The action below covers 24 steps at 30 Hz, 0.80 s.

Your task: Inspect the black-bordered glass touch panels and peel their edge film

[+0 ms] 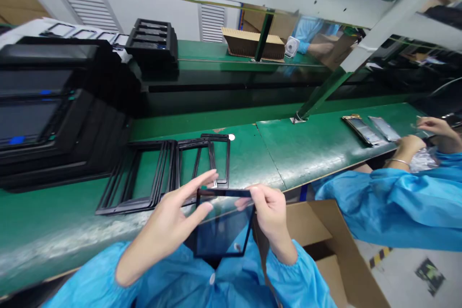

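A dark, see-through glass panel with a black border [222, 233] hangs upright over the table's front edge, close to my body. My right hand [269, 209] pinches its upper right corner between thumb and fingers. At the upper left corner, my left hand [173, 219] has its thumb and fingers spread apart around the panel's edge; whether it touches the glass I cannot tell. Just beyond my hands, several thin black rectangular frames [168, 166] lie overlapped in a row on the green table [252, 154].
Tall stacks of black trays [101, 120] stand at the left, with another tray stack [153, 43] behind. A cardboard box [325, 231] is open below the table at my right. A co-worker's hands [411, 147] are near wrapped panels [364, 130]. A post [325, 89] rises from the table.
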{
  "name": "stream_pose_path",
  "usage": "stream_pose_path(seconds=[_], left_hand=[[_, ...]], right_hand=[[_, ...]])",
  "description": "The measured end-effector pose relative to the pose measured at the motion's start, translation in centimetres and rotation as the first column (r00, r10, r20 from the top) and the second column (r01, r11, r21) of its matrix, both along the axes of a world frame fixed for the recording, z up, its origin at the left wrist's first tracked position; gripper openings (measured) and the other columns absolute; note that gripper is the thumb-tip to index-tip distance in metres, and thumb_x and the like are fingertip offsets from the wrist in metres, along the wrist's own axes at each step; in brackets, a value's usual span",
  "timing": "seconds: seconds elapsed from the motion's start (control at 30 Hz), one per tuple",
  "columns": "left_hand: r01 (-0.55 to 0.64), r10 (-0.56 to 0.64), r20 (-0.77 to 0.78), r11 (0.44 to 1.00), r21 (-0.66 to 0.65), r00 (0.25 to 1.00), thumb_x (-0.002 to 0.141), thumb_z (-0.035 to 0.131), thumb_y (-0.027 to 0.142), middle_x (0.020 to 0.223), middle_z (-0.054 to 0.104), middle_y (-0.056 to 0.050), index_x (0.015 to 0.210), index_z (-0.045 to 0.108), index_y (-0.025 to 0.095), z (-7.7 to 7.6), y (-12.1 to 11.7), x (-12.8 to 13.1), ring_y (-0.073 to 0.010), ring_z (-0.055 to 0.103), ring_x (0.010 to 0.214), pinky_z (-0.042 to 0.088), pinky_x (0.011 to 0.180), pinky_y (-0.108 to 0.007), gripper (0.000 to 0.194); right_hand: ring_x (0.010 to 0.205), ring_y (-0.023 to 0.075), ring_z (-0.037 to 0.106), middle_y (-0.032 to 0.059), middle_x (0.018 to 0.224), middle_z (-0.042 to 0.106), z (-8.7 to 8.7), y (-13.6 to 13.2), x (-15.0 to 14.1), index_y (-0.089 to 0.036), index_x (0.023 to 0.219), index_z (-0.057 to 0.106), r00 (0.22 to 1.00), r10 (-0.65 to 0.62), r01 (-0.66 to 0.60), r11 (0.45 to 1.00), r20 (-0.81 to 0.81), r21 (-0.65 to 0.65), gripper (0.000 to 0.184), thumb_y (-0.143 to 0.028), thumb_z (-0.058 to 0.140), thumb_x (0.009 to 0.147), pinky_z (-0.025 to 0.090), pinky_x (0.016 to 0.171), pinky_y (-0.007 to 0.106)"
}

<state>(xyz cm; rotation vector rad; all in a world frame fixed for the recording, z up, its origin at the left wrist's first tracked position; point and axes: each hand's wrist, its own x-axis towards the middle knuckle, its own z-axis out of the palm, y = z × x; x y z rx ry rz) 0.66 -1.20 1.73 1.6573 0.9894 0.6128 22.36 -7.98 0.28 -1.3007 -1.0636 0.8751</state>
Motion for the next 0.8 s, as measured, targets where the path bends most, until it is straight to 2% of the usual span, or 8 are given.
stream_pose_path(seconds=[0.07, 0.17, 0.3, 0.5, 0.57, 0.67, 0.73, 0.8], left_hand=[[0.162, -0.139, -0.144, 0.974, 0.159, 0.980, 0.093, 0.079, 0.039, 0.154, 0.067, -0.002, 0.156, 0.061, 0.039, 0.4, 0.4, -0.1, -0.0339, 0.069, 0.134, 0.058, 0.112, -0.042, 0.066], [0.303, -0.289, -0.181, 0.951, 0.056, 0.940, 0.099, 0.070, 0.035, 0.133, 0.080, -0.002, 0.155, 0.061, 0.039, 0.8, 0.8, -0.1, -0.0305, 0.081, 0.110, 0.064, 0.097, -0.040, 0.057], [0.045, -0.029, 0.063, 0.963, -0.266, 0.998, 0.102, 0.067, 0.044, 0.122, 0.083, -0.012, 0.145, 0.061, 0.026, 0.4, 0.9, -1.0, -0.0271, 0.084, 0.085, 0.064, 0.064, -0.030, 0.047], [-0.213, 0.283, 0.193, 0.923, -0.321, 0.939, 0.095, 0.077, 0.049, 0.118, 0.083, -0.017, 0.136, 0.056, 0.021, -1.0, 0.4, -2.3, -0.0273, 0.083, 0.073, 0.062, 0.052, -0.029, 0.054], [-0.228, 0.269, 0.182, 0.949, -0.217, 0.946, 0.100, 0.072, 0.046, 0.129, 0.079, -0.018, 0.139, 0.054, 0.022, -1.2, 0.4, -2.3, -0.0283, 0.084, 0.079, 0.065, 0.057, -0.033, 0.050], [-0.241, 0.230, 0.074, 0.936, 0.256, 0.970, 0.103, 0.068, 0.035, 0.156, 0.064, -0.015, 0.152, 0.052, 0.027, -0.9, 0.8, -2.1, -0.0325, 0.076, 0.123, 0.066, 0.097, -0.047, 0.053], [-0.105, 0.176, -0.059, 0.791, 0.603, 0.983, 0.102, 0.069, 0.029, 0.157, 0.064, -0.010, 0.153, 0.056, 0.029, -0.3, 1.3, -1.8, -0.0331, 0.061, 0.144, 0.045, 0.124, -0.056, 0.053], [0.109, 0.063, -0.197, 0.649, 0.752, 0.978, 0.103, 0.068, 0.027, 0.140, 0.076, -0.007, 0.143, 0.068, 0.027, 0.2, 2.0, -1.3, -0.0309, 0.067, 0.136, 0.034, 0.131, -0.058, 0.040]], right_hand=[[0.062, 0.0209, 0.081, 0.0021, 0.073, 0.084, 0.0, 0.2, -0.5, -0.024, 0.084, 0.085, 0.983, 0.143, -0.142, 0.990, 0.118, -0.015, 0.031, -0.040, 0.066, 0.103, 0.063, 0.065, 0.028], [0.077, 0.0217, 0.083, 0.0013, 0.086, 0.087, -0.2, 0.4, -0.2, -0.027, 0.099, 0.087, 0.969, 0.204, -0.203, 0.979, 0.137, -0.022, 0.020, -0.037, 0.071, 0.100, 0.064, 0.077, 0.030], [0.103, 0.0255, 0.081, 0.0092, 0.114, 0.086, -1.9, -0.2, 2.9, -0.025, 0.118, 0.083, 0.983, -0.158, 0.160, 0.987, 0.090, -0.021, 0.036, -0.049, 0.059, 0.107, 0.063, 0.095, 0.039], [0.063, 0.0246, 0.081, 0.0086, 0.092, 0.087, -3.8, -1.0, 3.8, -0.023, 0.125, 0.075, 0.959, -0.060, 0.024, 0.991, -0.277, -0.130, 0.043, -0.054, 0.073, 0.096, 0.064, 0.059, 0.033], [0.056, 0.0230, 0.079, 0.0059, 0.084, 0.086, -3.4, -1.2, 2.7, -0.022, 0.122, 0.073, 0.952, -0.094, 0.065, 0.992, -0.290, -0.106, 0.037, -0.045, 0.080, 0.092, 0.064, 0.058, 0.032], [0.056, 0.0230, 0.080, 0.0062, 0.080, 0.085, -2.6, -1.3, 1.6, -0.021, 0.112, 0.073, 0.965, -0.125, 0.103, 0.989, -0.231, -0.103, 0.028, -0.041, 0.079, 0.093, 0.065, 0.059, 0.030], [0.056, 0.0236, 0.080, 0.0072, 0.079, 0.085, -2.2, -1.3, 1.2, -0.021, 0.109, 0.074, 0.971, -0.118, 0.097, 0.989, -0.207, -0.113, 0.027, -0.041, 0.080, 0.092, 0.065, 0.059, 0.030], [0.055, 0.0245, 0.080, 0.0079, 0.078, 0.085, -2.3, -1.4, 0.9, -0.020, 0.108, 0.075, 0.974, -0.107, 0.083, 0.989, -0.201, -0.125, 0.030, -0.044, 0.081, 0.091, 0.065, 0.058, 0.031]])
